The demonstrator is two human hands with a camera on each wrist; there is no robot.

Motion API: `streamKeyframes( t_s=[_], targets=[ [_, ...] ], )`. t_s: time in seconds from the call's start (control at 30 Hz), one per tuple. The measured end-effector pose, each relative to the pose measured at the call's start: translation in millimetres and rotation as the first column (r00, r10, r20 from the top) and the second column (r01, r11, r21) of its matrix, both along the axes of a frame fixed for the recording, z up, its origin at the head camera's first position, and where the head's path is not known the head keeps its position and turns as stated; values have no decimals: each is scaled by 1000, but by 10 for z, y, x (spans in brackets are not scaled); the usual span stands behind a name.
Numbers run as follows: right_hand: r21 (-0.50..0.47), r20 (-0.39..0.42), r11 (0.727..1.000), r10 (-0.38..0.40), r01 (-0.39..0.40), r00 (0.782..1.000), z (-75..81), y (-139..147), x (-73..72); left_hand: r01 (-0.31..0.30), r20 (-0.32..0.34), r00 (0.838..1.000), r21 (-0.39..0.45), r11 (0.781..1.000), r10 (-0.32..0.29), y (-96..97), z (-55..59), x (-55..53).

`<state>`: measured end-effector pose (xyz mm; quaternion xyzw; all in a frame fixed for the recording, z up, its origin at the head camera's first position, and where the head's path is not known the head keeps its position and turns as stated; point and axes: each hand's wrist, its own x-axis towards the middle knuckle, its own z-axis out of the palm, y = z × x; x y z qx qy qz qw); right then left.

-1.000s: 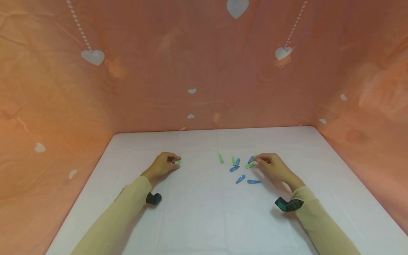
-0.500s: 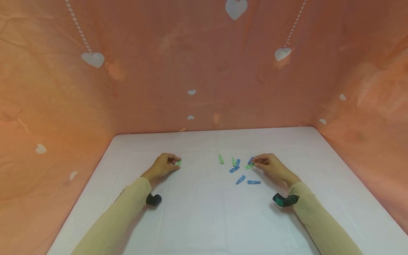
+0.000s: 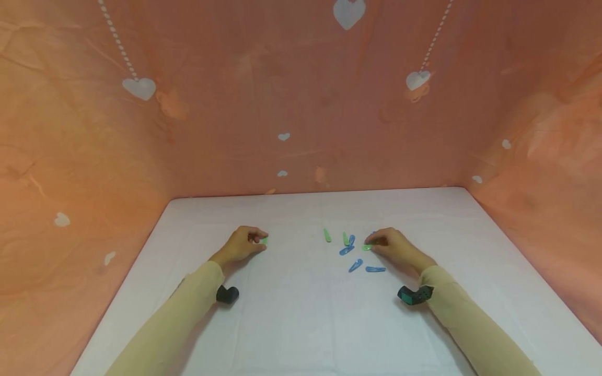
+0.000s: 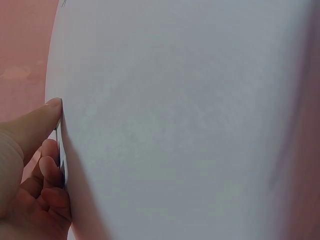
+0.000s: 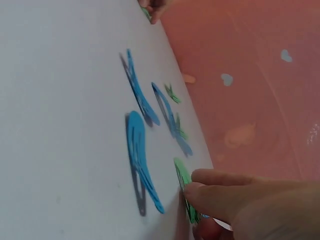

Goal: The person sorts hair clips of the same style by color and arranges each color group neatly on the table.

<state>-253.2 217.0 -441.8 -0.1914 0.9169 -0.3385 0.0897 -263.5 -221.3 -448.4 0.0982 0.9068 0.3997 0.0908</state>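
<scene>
My left hand [image 3: 241,244] pinches a small green hair clip [image 3: 265,241] between thumb and fingers at the left of the table. In the left wrist view the clip is a thin dark edge by the fingertips. My right hand [image 3: 397,248] has its fingertips and thumb on a green snap hair clip [image 5: 182,172], whose rounded end sticks out to the left. Behind this hand a blue clip [image 3: 373,232] is mostly hidden. Two blue snap clips, one slanted [image 3: 355,265] and one lying crosswise [image 3: 375,269], are just in front of the right hand.
Between the hands lie one green clip [image 3: 327,235] and a small cluster of a green clip [image 3: 345,238] and blue clips [image 3: 346,250]. The white table [image 3: 291,313] is bordered by orange cloth walls [image 3: 301,104] with heart patterns. Each wrist carries a dark camera [image 3: 228,294].
My right hand has moved a little left and toward me, from the blue clip at the back onto the green clip. The left hand keeps its place and its clip.
</scene>
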Motion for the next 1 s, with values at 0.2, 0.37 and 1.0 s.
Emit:
streamKeyframes(
  t_s=[0.2,0.37,1.0],
  targets=[
    [24,-39,999,32,-31,999,-21,-49,-6,3,-8,1000,9,1000,-3,-2,-12,-2],
    [24,-8,1000,19,-19,1000,17,-84,30,4,-17,1000,14,1000,-4,-4,-28,-5],
    [-264,54,953,167,-147,984,247,-415,50,17,-22,1000,11,1000,-17,-22,-54,-2]
  ],
)
